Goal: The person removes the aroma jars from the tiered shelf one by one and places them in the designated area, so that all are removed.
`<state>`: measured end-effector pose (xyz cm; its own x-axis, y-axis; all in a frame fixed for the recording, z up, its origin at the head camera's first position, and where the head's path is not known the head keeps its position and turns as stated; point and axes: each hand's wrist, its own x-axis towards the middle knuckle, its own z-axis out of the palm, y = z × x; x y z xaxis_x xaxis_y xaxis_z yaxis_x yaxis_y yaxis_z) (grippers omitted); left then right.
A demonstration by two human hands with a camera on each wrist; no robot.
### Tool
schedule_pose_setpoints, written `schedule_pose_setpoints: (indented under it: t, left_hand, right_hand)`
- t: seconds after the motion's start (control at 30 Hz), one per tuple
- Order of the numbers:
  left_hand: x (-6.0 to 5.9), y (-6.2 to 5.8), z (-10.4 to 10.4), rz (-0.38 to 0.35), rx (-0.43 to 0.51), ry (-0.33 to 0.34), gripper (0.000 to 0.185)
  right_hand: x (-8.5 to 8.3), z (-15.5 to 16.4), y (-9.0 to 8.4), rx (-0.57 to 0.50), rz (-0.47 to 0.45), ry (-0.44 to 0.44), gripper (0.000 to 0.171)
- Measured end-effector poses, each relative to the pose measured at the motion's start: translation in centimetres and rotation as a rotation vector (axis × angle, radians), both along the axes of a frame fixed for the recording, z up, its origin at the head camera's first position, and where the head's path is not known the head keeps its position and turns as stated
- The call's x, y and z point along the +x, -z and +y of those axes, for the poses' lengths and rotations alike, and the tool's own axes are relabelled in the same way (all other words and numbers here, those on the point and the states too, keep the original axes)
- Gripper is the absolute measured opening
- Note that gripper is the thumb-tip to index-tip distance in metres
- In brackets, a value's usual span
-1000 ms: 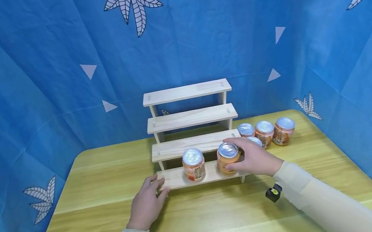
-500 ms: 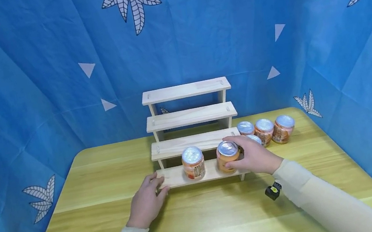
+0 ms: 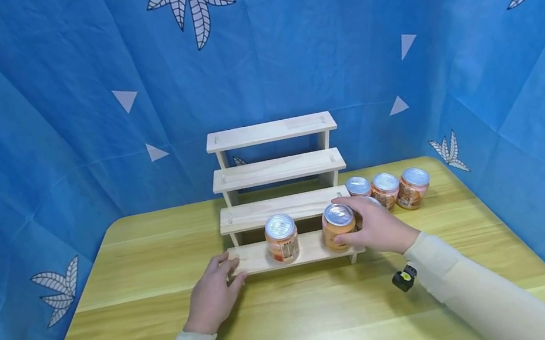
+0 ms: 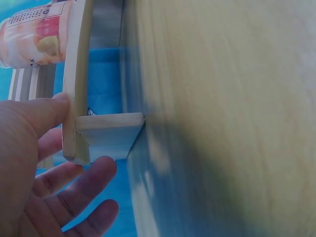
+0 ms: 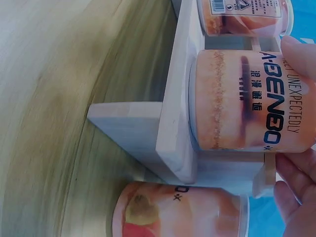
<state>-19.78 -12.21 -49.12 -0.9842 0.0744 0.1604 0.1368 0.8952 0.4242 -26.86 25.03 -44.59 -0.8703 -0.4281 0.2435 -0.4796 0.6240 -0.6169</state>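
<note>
A pale wooden rack with several stepped shelves (image 3: 254,259) stands at mid-table. My right hand (image 3: 382,228) grips an orange-labelled jar (image 3: 336,238) with a silver lid, fingers behind it and thumb at its front. That jar is upright at the right end of the lowest shelf, its base right at the board in the right wrist view. A similar jar (image 3: 283,245) stands near that shelf's middle. My left hand (image 3: 212,295) rests at the shelf's left end. In the left wrist view its thumb (image 4: 52,106) touches the board while the other fingers are spread loosely.
Several more jars (image 3: 412,194) cluster on the table (image 3: 157,253) right of the rack, one partly hidden by my right hand. A blue patterned cloth (image 3: 274,45) hangs close behind the rack and along both sides.
My right hand has shifted the gripped jar slightly to the right along the lowest shelf, widening its gap from the other jar. The left hand has stayed at the shelf's left end.
</note>
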Motion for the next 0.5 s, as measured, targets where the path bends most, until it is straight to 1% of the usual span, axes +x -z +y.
schedule_pose_setpoints:
  t: [0.17, 0.5]
  left_hand:
    - [-0.07, -0.17, -0.06, 0.013, -0.002, 0.008, 0.045]
    - [0.05, -0.08, -0.06, 0.020, -0.009, 0.011, 0.044]
  right_hand:
    - [0.17, 0.37, -0.32, -0.004, -0.007, 0.013, 0.083]
    - [0.50, 0.97, -0.57, 0.022, 0.004, 0.052, 0.080]
